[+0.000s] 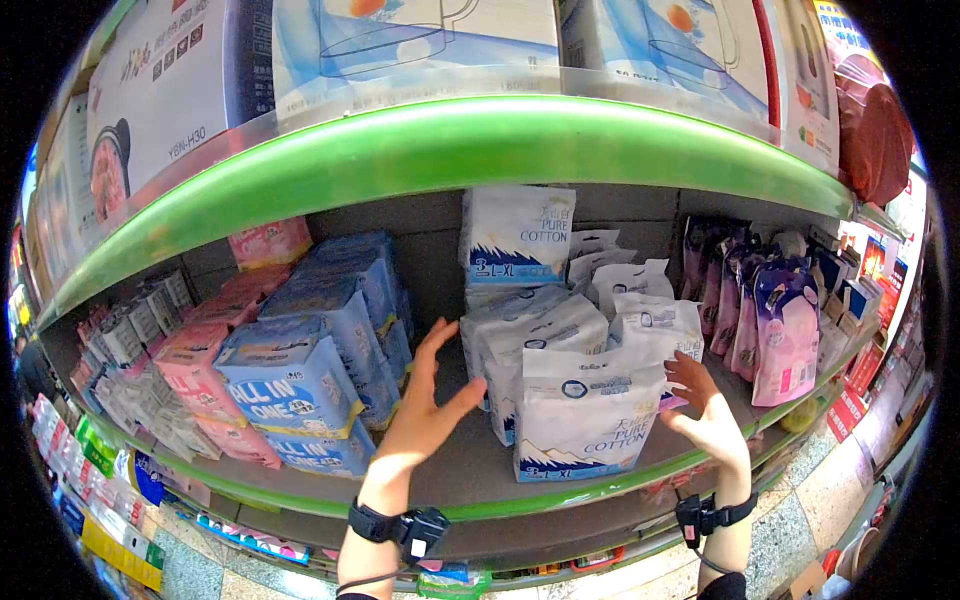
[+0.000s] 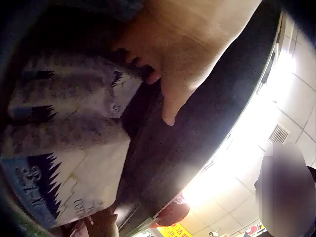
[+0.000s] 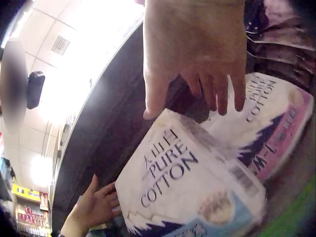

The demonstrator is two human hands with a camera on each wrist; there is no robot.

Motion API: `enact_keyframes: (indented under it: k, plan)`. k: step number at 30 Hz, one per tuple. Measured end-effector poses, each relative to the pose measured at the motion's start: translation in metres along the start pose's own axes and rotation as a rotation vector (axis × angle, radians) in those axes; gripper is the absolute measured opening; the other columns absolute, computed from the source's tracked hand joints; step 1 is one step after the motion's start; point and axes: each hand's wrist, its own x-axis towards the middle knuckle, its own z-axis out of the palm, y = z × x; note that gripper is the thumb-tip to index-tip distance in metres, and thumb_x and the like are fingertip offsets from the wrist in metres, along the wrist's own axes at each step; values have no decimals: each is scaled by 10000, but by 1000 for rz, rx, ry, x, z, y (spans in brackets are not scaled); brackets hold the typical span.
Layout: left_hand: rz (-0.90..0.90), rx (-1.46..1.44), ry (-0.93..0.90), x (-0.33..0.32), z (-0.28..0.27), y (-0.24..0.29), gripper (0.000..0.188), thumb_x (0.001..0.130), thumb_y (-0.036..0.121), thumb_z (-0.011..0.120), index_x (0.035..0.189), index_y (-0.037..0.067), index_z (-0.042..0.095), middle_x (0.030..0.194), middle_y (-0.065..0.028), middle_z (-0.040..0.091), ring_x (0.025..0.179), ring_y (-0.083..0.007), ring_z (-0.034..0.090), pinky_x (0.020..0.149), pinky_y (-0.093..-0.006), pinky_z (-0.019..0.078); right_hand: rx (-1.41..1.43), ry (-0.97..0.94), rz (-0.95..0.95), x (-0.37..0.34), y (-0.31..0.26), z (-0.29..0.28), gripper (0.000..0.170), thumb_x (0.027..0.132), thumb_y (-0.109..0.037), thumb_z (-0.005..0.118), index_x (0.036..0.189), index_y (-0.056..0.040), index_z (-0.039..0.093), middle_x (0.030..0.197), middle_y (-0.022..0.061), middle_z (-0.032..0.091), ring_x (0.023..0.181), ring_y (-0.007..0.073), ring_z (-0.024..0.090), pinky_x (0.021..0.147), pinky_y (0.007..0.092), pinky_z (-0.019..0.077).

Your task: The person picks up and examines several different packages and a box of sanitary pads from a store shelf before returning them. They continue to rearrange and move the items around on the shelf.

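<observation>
A white Pure Cotton pack [image 1: 590, 415] with a blue mountain print stands at the shelf's front, between the two hands. My left hand [image 1: 425, 415] is held left of it, fingers straight and thumb apart, with bare shelf between hand and pack. On the other side my right hand [image 1: 708, 410] is raised by the pack's right edge, fingers spread, holding nothing. Several similar packs [image 1: 540, 335] are crowded behind, one pack [image 1: 518, 235] standing highest at the back. In the right wrist view, a pink-edged pack [image 3: 269, 118] lies below the right fingertips.
Blue All In One packs [image 1: 285, 385] and pink packs [image 1: 200, 370] are stacked to the left. Purple and pink pouches [image 1: 785, 330] hang or stand at right. A green-edged upper shelf [image 1: 450, 140] with large boxes overhangs both hands. The lower shelf's green lip [image 1: 480, 508] runs in front.
</observation>
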Motion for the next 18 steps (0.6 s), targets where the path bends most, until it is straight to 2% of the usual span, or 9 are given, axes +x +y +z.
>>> enact_keyframes:
  k: [3,5,6,7,11,13,14,15,18]
  plan:
    - [-6,35,-4,17,-4,6,680,805,337,594,1326,57,259,1384,-225,199,1299,-297,189,1026,-398,209,-103,-104,-34,8,-10,-7,817,663,-211,717,1310,17,273,1219,202,446,1105,260,461,926,344,373]
    - [-167,-38,80,22,3,-5,701,827,385,555,1344,49,223,1387,-226,190,1294,-299,199,1026,-397,209,-163,-148,-42,10,-11,-6,833,650,-215,731,1310,10,275,1205,199,459,1091,260,474,918,342,382]
    - [-231,-68,13,23,6,-23,754,846,430,508,1364,25,139,1400,-225,146,1305,-294,164,1040,-393,185,-131,-170,15,9,-10,-4,837,643,-217,738,1304,18,280,1190,197,472,1078,260,484,914,342,386]
    - [-231,-65,17,19,11,-30,754,846,430,508,1364,25,139,1400,-225,146,1305,-294,164,1040,-393,185,-98,-191,72,7,-9,-2,842,636,-218,745,1297,26,285,1175,195,484,1065,259,495,910,341,390]
    - [-300,-119,-224,6,33,-40,825,857,462,463,1363,-17,22,1416,-221,74,1321,-288,96,1064,-355,119,-82,-262,192,4,8,3,844,632,-228,752,1286,42,293,1159,196,497,1056,254,506,906,344,396]
    - [-297,-27,-121,9,36,-54,815,862,503,414,1367,-9,31,1423,-207,63,1324,-275,84,1064,-341,113,-51,-257,201,2,19,1,841,637,-233,752,1286,44,295,1180,204,486,1078,254,496,913,348,391]
    - [-325,-120,-49,21,36,-59,824,858,558,354,1369,-6,37,1429,-189,56,1328,-258,66,1066,-338,96,-33,-280,196,2,20,2,840,640,-236,752,1285,49,296,1192,210,477,1091,255,488,923,346,382]
    - [-414,-415,-11,28,29,-59,805,853,608,277,1383,42,60,1445,-115,69,1329,-225,68,1067,-336,72,-18,-304,194,0,23,-2,839,644,-240,753,1283,54,297,1203,215,469,1104,255,480,933,344,373]
    - [-465,-426,2,34,31,-63,813,847,615,290,1382,41,77,1441,-115,91,1327,-219,77,1066,-333,75,74,-305,198,-3,16,6,806,676,-193,731,1294,51,274,1221,208,453,1136,240,448,961,337,341]
